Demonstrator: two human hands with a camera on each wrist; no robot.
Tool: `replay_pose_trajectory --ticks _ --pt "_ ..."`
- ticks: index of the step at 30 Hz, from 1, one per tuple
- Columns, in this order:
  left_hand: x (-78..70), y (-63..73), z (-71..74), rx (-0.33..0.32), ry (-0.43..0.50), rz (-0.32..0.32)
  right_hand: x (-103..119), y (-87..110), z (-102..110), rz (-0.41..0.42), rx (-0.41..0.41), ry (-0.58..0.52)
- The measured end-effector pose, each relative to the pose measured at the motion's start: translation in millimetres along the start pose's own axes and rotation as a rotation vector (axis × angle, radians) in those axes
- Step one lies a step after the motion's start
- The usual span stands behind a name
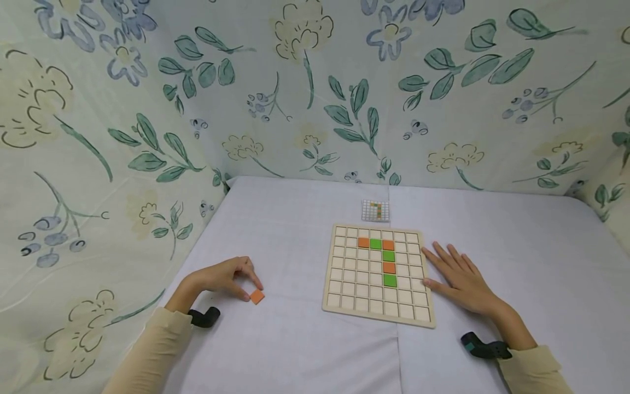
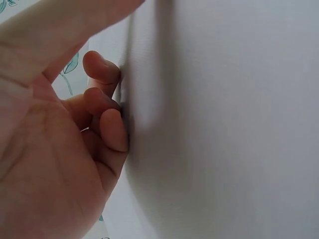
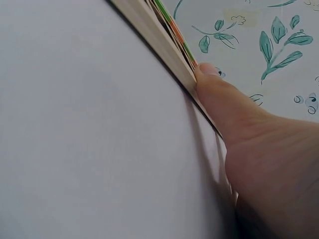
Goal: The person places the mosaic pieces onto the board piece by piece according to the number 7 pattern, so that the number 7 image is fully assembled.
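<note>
At the left of the table my left hand (image 1: 227, 278) has its thumb and index finger at the edges of an orange square tile (image 1: 257, 296), pinching it on the cloth. In the left wrist view the other fingers (image 2: 113, 130) are curled against the cloth, and the tile is out of sight. A wooden grid board (image 1: 327, 290) holds a row and a column of orange and green tiles. My right hand (image 1: 460, 279) lies with fingers spread, thumb and index fingertip touching the board's right edge. The right wrist view has the thumb (image 3: 212, 89) against the board's side (image 3: 167, 52).
Behind the board lies a small pattern card (image 1: 375, 210) printed with a grid and coloured squares. A white cloth (image 1: 295, 219) covers the table, with a crease in front of the board. Floral fabric (image 1: 315, 82) hangs at the back and sides.
</note>
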State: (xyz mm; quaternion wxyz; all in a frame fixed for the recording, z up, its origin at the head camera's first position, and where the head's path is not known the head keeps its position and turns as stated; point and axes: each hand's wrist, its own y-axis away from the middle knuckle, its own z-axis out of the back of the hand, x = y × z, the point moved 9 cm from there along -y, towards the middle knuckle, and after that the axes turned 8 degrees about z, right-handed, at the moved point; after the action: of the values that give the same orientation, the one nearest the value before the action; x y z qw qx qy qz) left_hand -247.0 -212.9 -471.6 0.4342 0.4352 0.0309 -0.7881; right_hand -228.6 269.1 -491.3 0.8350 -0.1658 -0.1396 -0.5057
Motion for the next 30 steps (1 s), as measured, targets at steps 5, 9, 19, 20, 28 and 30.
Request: replay_pose_trajectory --ticks 5,9,19,20,28,30 --pt "-0.2 -0.2 -0.8 -0.002 -0.004 -0.001 0.0 0.1 -0.1 0.002 0.000 0.003" --pt "-0.4 0.1 -0.6 -0.002 -0.013 -0.012 -0.2 0.3 0.0 0.004 -0.004 0.007" --pt "-4.0 1.3 -3.5 0.020 -0.012 -0.011 -1.5 0.2 -1.0 0.001 0.004 0.005" --pt "-4.7 1.1 -3.6 0.021 -0.007 -0.013 -1.5 0.2 -1.1 0.001 0.006 0.006" --pt "-16.5 -6.0 0.5 -0.043 0.074 -0.054 -1.3 0.0 -1.0 -0.002 0.007 0.005" --pt "-19.8 -9.0 1.4 -0.072 0.100 -0.059 -1.1 0.0 -0.7 -0.001 0.006 0.004"
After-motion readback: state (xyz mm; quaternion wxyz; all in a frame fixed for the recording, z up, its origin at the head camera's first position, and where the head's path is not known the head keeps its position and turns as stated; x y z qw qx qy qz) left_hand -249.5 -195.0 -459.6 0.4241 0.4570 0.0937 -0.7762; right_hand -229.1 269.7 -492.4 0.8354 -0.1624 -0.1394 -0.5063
